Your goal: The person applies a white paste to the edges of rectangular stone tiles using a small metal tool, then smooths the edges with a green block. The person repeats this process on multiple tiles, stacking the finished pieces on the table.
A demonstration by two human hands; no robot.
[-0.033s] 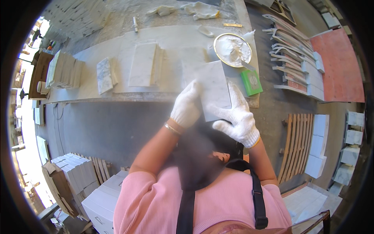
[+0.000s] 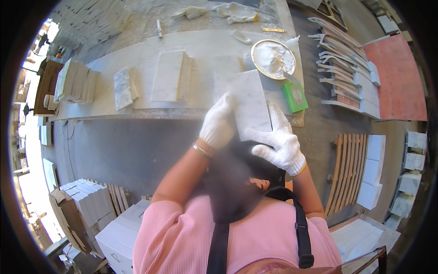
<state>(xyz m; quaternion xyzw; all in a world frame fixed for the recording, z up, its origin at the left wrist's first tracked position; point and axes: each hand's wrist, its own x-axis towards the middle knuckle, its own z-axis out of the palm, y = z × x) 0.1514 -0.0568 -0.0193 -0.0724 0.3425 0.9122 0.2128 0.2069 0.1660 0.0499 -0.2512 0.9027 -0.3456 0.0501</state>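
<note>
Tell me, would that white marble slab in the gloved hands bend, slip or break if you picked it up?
The white marble slab probably stays rigid: its edges look straight while held. It is likely heavy for its size, since the left hand and right hand both grip it. Its smooth face may be slippery, and it could chip if dropped.

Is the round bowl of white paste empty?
No, the round bowl on the workbench holds a thick heap of white paste, beyond the marble tile gripped by both gloved hands.

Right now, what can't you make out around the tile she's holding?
- Head view: lower edge of the marble tile, covered by the left hand and right hand.
- Tile's underside: faces away.
- Fingertips behind the tile: hidden.
- Contents of the round bowl: a white mass, too small to identify.
</note>
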